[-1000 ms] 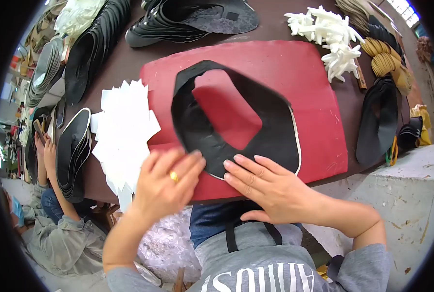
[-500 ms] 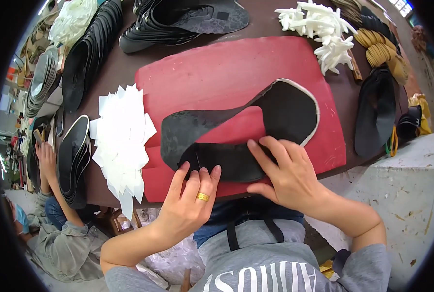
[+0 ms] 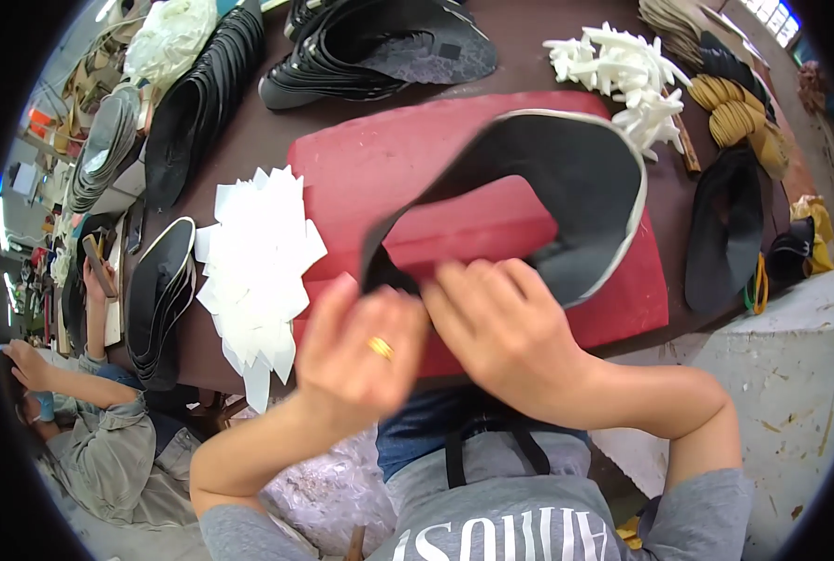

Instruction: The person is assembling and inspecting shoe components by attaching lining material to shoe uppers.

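A black shoe upper (image 3: 585, 196) with a pale edge is raised and tilted over a red mat (image 3: 361, 159); the mat shows through its opening. At the upper's near left side, my left hand (image 3: 366, 346), wearing a yellow ring, is closed with its fingertips at the edge, blurred by motion. My right hand (image 3: 506, 318) sits right beside it, its fingers curled over the same near edge. Both hands hold the upper, and its gripped part is largely hidden behind the fingers. Left of the mat lies a pile of white pointed pieces (image 3: 258, 271).
Stacked black uppers stand at the back (image 3: 370, 56), the far left (image 3: 202, 103) and the near left (image 3: 160, 309). White curled pieces (image 3: 613, 70) and tan bundles (image 3: 730, 103) lie far right, above another black piece (image 3: 726, 224). A co-worker's arm (image 3: 80, 379) is at left.
The upper has gone from lying flatter on the mat to being lifted and tilted, its left end drawn in. My hands have come together at its near edge. The co-worker's hand has moved.
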Available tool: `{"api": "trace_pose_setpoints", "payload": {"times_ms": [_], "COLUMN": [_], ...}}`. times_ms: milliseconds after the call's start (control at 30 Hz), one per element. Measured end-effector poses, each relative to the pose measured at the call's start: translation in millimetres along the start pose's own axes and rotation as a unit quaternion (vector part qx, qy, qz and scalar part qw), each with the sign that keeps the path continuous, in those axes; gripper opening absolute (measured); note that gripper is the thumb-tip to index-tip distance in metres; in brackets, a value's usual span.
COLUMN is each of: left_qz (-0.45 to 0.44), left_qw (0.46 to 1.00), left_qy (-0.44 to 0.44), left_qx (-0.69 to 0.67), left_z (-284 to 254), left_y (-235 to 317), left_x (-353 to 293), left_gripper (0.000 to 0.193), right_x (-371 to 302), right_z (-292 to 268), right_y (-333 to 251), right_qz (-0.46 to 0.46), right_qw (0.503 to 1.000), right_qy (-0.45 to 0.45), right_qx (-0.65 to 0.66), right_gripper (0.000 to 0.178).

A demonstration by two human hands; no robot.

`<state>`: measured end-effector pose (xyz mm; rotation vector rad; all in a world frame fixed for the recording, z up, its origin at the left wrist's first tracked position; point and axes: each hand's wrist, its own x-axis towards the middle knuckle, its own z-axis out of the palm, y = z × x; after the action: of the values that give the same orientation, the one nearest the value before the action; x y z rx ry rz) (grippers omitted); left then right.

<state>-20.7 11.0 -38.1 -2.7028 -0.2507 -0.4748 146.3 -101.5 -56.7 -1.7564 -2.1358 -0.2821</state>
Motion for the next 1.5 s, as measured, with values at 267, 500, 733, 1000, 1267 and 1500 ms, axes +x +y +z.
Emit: {"api": "trace_pose_setpoints", "payload": {"times_ms": [267, 500, 733, 1000, 1267, 1500], "left_qz": [0.126, 0.107, 0.053, 0.084, 0.099, 0.121], "left_qw": [0.975, 0.985, 0.983, 0.975, 0.984, 0.984], "left_qy": [-0.055, -0.131, -0.158, -0.18, -0.149, -0.077], "left_qx": [0.173, 0.037, -0.072, -0.098, -0.019, 0.103], "left_z": [-37, -25, -19, -16, -18, -18], "left_y": [28, 21, 20, 17, 20, 32], "left_x": [-24, -2, 5, 2, 0, -12], "left_gripper": [0.021, 0.018, 0.017, 0.017, 0.016, 0.022], "right_x": [-19, 5, 17, 11, 12, 9], "right_z": [-42, -38, -35, -33, -27, -27], "right_y": [6, 11, 22, 22, 24, 21], "right_qz": [-0.138, -0.13, -0.104, -0.03, -0.027, -0.084], "right_qw": [0.973, 0.976, 0.957, 0.955, 0.959, 0.96], "right_qy": [-0.118, -0.147, -0.268, -0.285, -0.258, -0.26], "right_qx": [-0.144, -0.096, 0.032, 0.077, 0.11, 0.055], "right_gripper": [0.022, 0.022, 0.026, 0.029, 0.034, 0.034]}}
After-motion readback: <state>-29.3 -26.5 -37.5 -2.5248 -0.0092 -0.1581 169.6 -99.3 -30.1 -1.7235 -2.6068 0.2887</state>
